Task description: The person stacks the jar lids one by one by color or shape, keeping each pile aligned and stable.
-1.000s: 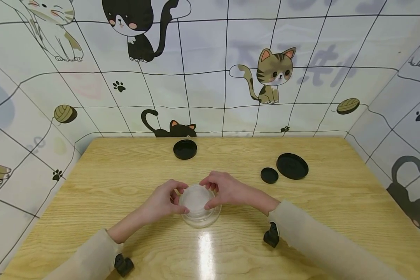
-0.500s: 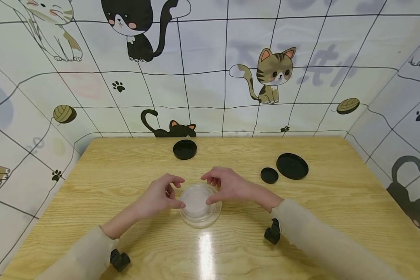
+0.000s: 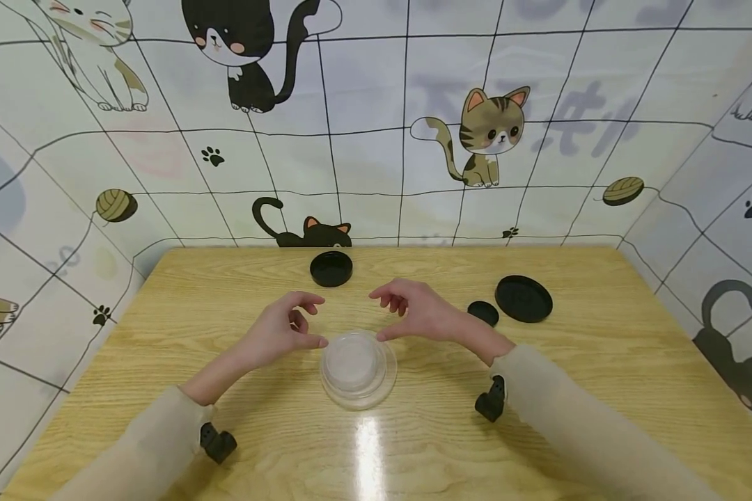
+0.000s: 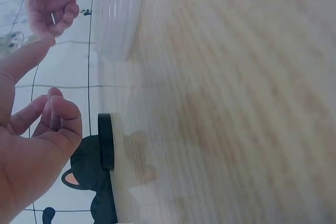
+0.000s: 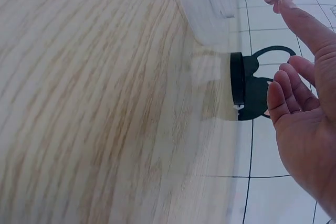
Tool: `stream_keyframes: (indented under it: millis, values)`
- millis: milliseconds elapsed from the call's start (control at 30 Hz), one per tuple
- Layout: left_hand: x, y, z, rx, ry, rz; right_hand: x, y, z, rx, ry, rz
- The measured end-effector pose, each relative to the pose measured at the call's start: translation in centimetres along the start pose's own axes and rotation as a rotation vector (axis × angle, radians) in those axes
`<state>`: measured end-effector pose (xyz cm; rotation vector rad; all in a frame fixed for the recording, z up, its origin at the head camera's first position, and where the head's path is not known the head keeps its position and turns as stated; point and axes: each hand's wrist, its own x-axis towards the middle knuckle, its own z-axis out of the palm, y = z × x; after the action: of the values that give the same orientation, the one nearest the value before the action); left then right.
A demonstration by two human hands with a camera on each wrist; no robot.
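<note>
A stack of clear round plastic containers (image 3: 351,362) stands mid-table in the head view, a smaller one on a wider one. At its upper left hovers my left hand (image 3: 278,330), thumb and fingers spread loosely with nothing between them. My right hand (image 3: 420,313) mirrors it at the upper right, also holding nothing. Both thumb tips are close to the stack's far rim in the head view; both wrist views show the hands raised above it. Each wrist view catches the side of the clear container (image 4: 119,14) and a black round lid (image 5: 238,78) farther back.
A black round lid (image 3: 331,269) lies near the table's back edge. On the right are a large black lid (image 3: 523,298) and a small one (image 3: 484,313), partly covered by my right wrist. A cat-patterned cloth (image 3: 376,160) rises behind the wooden table (image 3: 257,431).
Both hands have come off the clear containers, rising away from them toward the back and slightly apart. The stack has stayed in place.
</note>
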<state>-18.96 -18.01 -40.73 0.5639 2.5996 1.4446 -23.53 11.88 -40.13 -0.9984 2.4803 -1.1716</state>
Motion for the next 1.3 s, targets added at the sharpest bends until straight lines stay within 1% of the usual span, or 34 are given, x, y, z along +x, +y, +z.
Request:
stream_keyframes:
  millis: [200, 367, 533, 667, 800, 900, 1000, 1100, 1233, 1300]
  values:
    - [1.5, -0.4, 0.0, -0.033, 0.010, -0.032, -1.0, 0.9, -1.2, 0.008, 0.037, 0.011]
    - [2.5, -0.5, 0.0, -0.028, 0.009, -0.042, -2.3, 1.6, -2.5, 0.000, 0.068, 0.043]
    - [3.6, 0.2, 0.3, -0.025, 0.002, -0.039, -4.1, 2.1, -4.0, 0.000, 0.090, 0.058]
    - [4.6, 1.1, 1.0, -0.013, -0.011, -0.023, -5.6, 2.5, -5.1, -0.009, 0.122, 0.103]
    - [5.6, 2.4, 2.2, -0.025, -0.045, 0.006, -7.2, 3.3, -6.1, -0.016, 0.164, 0.139]
    - [6.4, 3.4, 3.6, -0.036, -0.088, 0.021, -8.8, 4.1, -6.9, -0.013, 0.203, 0.153]
    - [7.5, 4.4, 5.3, -0.040, -0.135, 0.039, -10.7, 5.0, -8.0, -0.008, 0.240, 0.178]
    - [8.0, 5.2, 6.2, -0.053, -0.158, 0.053, -11.5, 5.8, -8.8, -0.009, 0.259, 0.195]
    - [9.1, 6.3, 8.0, -0.079, -0.206, 0.069, -12.9, 6.6, -9.9, -0.052, 0.299, 0.221]
    - [9.5, 6.9, 8.8, -0.086, -0.233, 0.065, -13.5, 7.0, -10.3, -0.086, 0.316, 0.227]
